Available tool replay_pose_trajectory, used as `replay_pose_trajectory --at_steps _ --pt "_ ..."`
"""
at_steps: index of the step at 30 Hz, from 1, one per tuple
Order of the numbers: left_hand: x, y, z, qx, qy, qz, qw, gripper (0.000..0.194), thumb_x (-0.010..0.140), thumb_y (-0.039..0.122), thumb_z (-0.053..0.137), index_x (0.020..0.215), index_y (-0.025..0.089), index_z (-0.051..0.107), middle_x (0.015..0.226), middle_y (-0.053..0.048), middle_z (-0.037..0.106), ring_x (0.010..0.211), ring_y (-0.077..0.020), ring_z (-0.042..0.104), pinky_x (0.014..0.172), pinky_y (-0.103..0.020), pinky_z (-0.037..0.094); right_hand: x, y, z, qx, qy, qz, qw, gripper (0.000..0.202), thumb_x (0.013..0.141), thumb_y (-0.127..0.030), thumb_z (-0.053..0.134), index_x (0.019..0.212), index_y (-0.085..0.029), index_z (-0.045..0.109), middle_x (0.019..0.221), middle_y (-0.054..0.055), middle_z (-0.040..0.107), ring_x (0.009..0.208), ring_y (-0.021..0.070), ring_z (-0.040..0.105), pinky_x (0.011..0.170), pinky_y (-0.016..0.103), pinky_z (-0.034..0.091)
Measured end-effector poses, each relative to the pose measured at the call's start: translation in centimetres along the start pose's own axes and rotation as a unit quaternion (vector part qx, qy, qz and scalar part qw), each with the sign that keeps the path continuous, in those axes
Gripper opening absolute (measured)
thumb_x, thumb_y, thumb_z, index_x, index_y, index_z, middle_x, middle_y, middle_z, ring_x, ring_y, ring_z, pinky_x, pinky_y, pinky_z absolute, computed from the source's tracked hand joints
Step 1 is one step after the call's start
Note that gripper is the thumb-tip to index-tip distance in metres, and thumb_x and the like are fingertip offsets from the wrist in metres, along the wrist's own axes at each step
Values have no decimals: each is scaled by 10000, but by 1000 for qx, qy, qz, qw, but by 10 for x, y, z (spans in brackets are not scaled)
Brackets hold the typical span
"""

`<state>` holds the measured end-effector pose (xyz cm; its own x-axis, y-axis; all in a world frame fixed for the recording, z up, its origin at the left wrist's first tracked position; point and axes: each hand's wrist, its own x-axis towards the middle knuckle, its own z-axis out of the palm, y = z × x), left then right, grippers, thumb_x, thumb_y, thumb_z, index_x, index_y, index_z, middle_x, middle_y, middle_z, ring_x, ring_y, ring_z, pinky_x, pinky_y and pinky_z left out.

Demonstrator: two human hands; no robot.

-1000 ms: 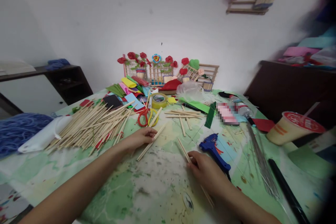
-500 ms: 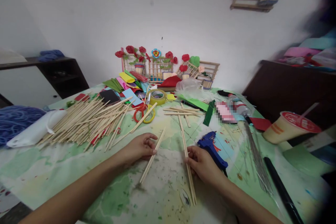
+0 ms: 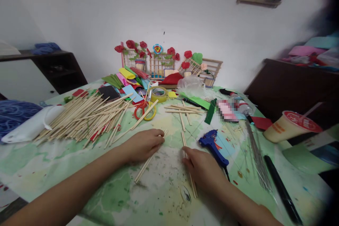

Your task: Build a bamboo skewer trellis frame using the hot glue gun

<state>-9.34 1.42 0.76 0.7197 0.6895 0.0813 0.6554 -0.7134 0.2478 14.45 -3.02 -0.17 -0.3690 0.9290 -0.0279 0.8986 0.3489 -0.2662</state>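
My left hand (image 3: 148,144) rests palm-down over a pair of thin wooden sticks (image 3: 143,171), its fingers curled around their upper part. The pair slants, its near end lying on the patterned tablecloth (image 3: 113,194). My right hand (image 3: 203,167) grips another pair of wooden sticks (image 3: 194,185), which runs almost straight away from me; its fingers partly cover them. Just beyond lie several crossed wooden sticks (image 3: 182,109). A blue glue gun (image 3: 214,148) lies close to the right hand.
At left is a big pile of wooden sticks (image 3: 79,123) beside a white plastic sleeve (image 3: 31,127) and blue yarn (image 3: 18,118). Scissors (image 3: 143,113) and a tape roll (image 3: 158,94) lie behind. Wires (image 3: 256,155) and a drink cup (image 3: 288,127) stand right; flower-decorated stick racks (image 3: 161,63) line the wall.
My left hand has turned palm-down over its sticks, whose near end shifted slightly left. My right hand's pair has slid apart from the crossed sticks beyond it. The view has shifted a little.
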Motion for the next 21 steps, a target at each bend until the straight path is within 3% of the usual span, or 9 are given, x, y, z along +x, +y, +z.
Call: replay_pose_trajectory --at_steps 2,4,10,21 --pt "3 -2 5 -3 -7 7 1000 221 846 162 401 886 182 618 1047 -80 598 914 -193 577 776 -281 421 0 0 3 -17 2 -6 1000 169 868 -196 473 854 -189 642 779 72 699 723 198 627 567 283 275" --pt "4 -2 12 2 -1 -3 1000 210 826 144 406 863 175 611 1018 -77 595 879 -189 581 760 -280 425 0 1 8 -33 15 -12 999 199 874 -182 450 759 -183 612 739 69 689 677 180 610 548 289 238" --pt "4 2 24 18 31 -73 997 226 822 139 387 825 164 612 1000 -69 592 855 -187 590 768 -291 429 -1 4 17 -72 36 -18 997 220 877 -173 430 734 -173 597 684 70 668 607 160 569 519 305 187" --pt "-1 -1 26 -4 62 -165 984 228 801 124 394 764 157 617 979 -84 590 822 -181 595 759 -302 435 -5 1 16 -114 27 1 993 217 839 -125 426 737 -172 612 658 93 677 555 180 586 477 303 206"
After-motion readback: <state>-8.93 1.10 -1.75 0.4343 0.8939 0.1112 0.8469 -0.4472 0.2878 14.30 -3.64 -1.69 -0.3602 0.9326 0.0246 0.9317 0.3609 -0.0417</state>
